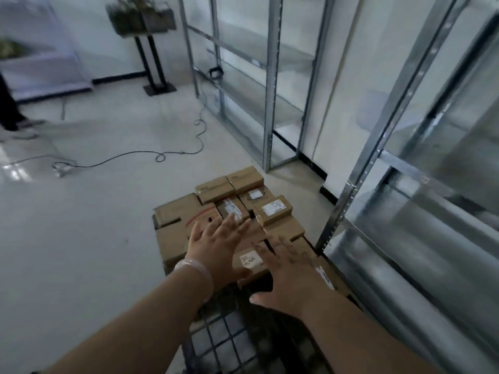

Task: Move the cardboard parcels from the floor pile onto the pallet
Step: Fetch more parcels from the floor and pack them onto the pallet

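Several brown cardboard parcels [216,188] lie packed side by side on a dark grid pallet [229,344]. A parcel with a white label [249,261] sits nearest me, at the edge of the group. My left hand [213,244] stretches out over the parcels with fingers spread and straight. My right hand [286,273] hovers flat to the right of the labelled parcel, thumb out to the side. Neither hand holds anything. A light bangle circles my left wrist. No floor pile is in view.
Metal shelving frames [272,85] with clear panels stand along the right, close to the pallet. A black cable [140,153] snakes across the pale floor. A planter on a black stand [155,63] is at the back. A person's leg and shoe [16,114] show at far left.
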